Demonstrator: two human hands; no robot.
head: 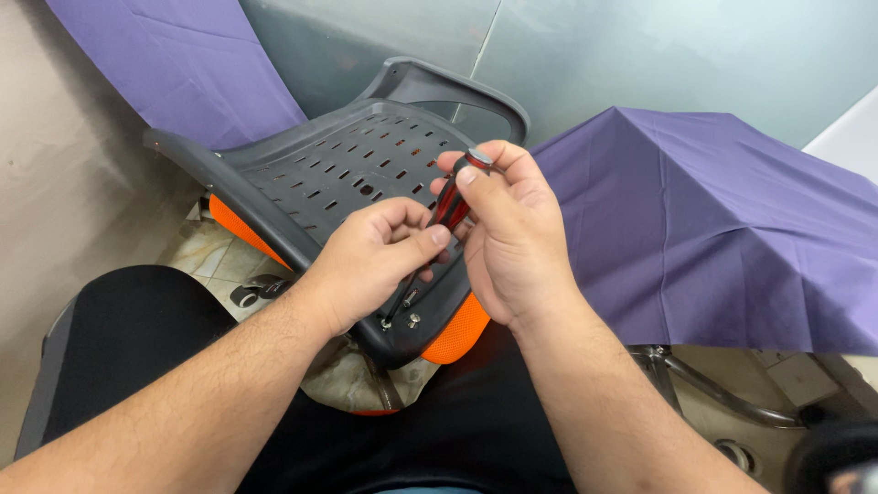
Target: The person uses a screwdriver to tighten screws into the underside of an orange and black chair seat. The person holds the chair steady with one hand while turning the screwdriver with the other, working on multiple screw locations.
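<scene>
Red-and-black plastic marks the one screwdriver at frame centre — stiff, light, best gripped round its handle. Right hand fingers wrap that handle; left hand fingers pinch the shaft low down. Its tip meets two screws on the single rigid grey seat shell.

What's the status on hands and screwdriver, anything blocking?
Right hand grips the red-handled screwdriver. Left hand steadies its shaft; tip near screws on grey chair shell. Nothing blocking.

Workshop — cloth-draped tables, tiled floor
</scene>
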